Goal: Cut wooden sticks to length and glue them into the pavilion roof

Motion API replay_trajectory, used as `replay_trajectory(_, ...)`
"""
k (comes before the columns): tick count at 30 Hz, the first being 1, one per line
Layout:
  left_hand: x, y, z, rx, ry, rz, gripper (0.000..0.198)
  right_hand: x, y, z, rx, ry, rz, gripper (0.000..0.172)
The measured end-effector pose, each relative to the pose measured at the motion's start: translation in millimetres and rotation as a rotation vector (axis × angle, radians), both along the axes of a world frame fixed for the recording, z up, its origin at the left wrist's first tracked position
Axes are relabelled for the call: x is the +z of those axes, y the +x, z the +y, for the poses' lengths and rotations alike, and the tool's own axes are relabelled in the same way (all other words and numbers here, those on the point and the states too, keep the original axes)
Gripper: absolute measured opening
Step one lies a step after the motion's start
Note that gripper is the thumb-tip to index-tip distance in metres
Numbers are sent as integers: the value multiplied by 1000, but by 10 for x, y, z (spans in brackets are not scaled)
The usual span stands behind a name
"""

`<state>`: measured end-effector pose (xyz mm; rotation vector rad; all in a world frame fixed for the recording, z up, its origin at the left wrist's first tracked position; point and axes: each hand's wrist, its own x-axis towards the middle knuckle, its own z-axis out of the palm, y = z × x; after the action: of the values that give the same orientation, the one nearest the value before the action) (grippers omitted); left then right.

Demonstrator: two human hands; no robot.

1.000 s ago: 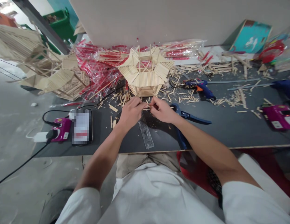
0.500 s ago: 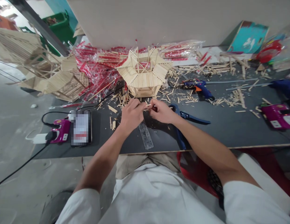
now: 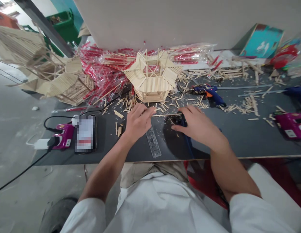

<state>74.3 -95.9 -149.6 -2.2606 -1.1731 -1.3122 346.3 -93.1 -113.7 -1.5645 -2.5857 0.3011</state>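
My left hand [image 3: 138, 122] is closed, pinching one end of a thin wooden stick [image 3: 166, 115] that points to the right. My right hand [image 3: 197, 124] reaches over a blue plier-like tool [image 3: 188, 144] with thumb and fingers apart, and hides most of it. Whether it touches the tool, I cannot tell. A clear plastic ruler-like strip [image 3: 154, 144] lies below my left hand. Just beyond both hands stands a small pavilion-like model [image 3: 154, 79] built of wooden sticks.
A phone [image 3: 85, 133] and a purple power adapter [image 3: 64, 136] lie at left, near a larger stick model [image 3: 60, 81]. Red-and-clear wrappers [image 3: 99, 68] pile up behind. A blue glue gun [image 3: 210, 94] rests at right among stick offcuts, with another purple adapter [image 3: 292, 124] beyond.
My right hand has let go of the stick near my left hand and moved right, over the blue plier-like tool, its fingers opening. My left hand stays almost in place with the stick.
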Motion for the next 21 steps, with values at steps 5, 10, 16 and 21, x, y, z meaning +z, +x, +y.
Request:
replay_trajectory(5,-5,25,-23,34,23,26,10,-248,350,-485,-233,92,-295,110)
replay_trajectory(10,-9,47,-33,43,25,29,10,-325,489,-676,-167,60,-325,87)
replay_trajectory(16,-55,33,-24,47,-7,0,13,-162,481,-634,-181,52,-396,64)
replay_trajectory(21,-81,28,-33,77,-56,14,15,-88,682,-521,-348,85,-395,49)
